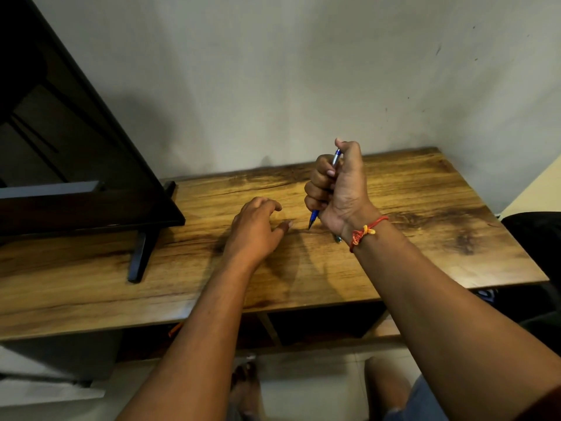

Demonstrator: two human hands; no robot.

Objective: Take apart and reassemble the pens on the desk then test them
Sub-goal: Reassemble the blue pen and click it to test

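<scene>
My right hand (pixel 340 189) is clenched in a fist around a blue and silver pen (pixel 313 218), held nearly upright. The thumb rests on the pen's top end, and its dark tip points down, just above the wooden desk (pixel 425 208). My left hand (pixel 258 229) lies palm down on the desk to the left of the pen, fingers loosely curled, holding nothing. A small piece of another pen (pixel 337 238) peeks out from behind my right wrist; the rest of it is hidden.
A black monitor (pixel 76 147) on a stand (pixel 142 256) fills the left of the desk. A grey wall (pixel 273 86) rises behind the desk. A dark chair (pixel 534 238) stands at the right edge. Shelves lie under the desktop.
</scene>
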